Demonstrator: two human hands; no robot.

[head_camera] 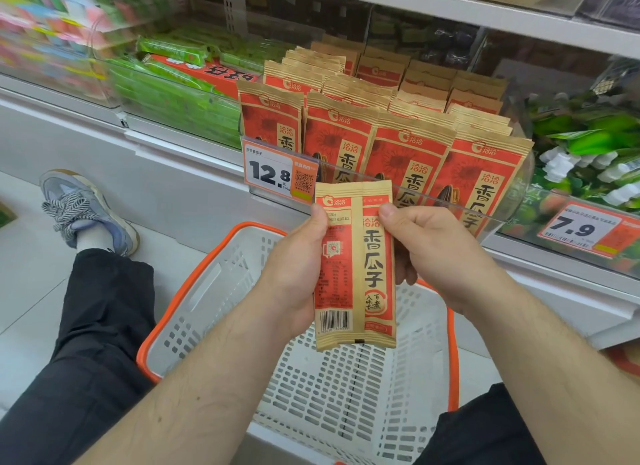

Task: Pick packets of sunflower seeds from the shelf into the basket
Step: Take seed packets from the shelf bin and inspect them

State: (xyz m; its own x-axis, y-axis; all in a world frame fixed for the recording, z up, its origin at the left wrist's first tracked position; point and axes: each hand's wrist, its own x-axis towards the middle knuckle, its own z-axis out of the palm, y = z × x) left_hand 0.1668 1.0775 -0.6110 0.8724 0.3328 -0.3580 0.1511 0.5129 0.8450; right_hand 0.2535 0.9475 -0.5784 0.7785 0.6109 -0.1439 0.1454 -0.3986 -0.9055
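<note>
We hold one seed packet (355, 267) upright above the basket (214, 284) — left hand (294, 274) and right hand (429, 253) pinching its edges — seemingly to read its back before dropping it.

This is a shop, a grocery or convenience store by its fittings. A white shelf (194, 152) carries identical red and tan seed packets (408, 159) standing in rows behind a clear plastic guard (450, 201) along its front edge. Clipped to that edge are a price tag (273, 175) reading 12.8, with a QR code, and toward the right end a second price tag (576, 230) reading 7.9. Green-wrapped goods (180, 93) fill the shelf's left part, though blur hides what they are. Another shelf (485, 10) runs above. A white shopping basket (214, 291) with an orange rim sits on the pale tiled floor (27, 267) below the shelf.
</note>
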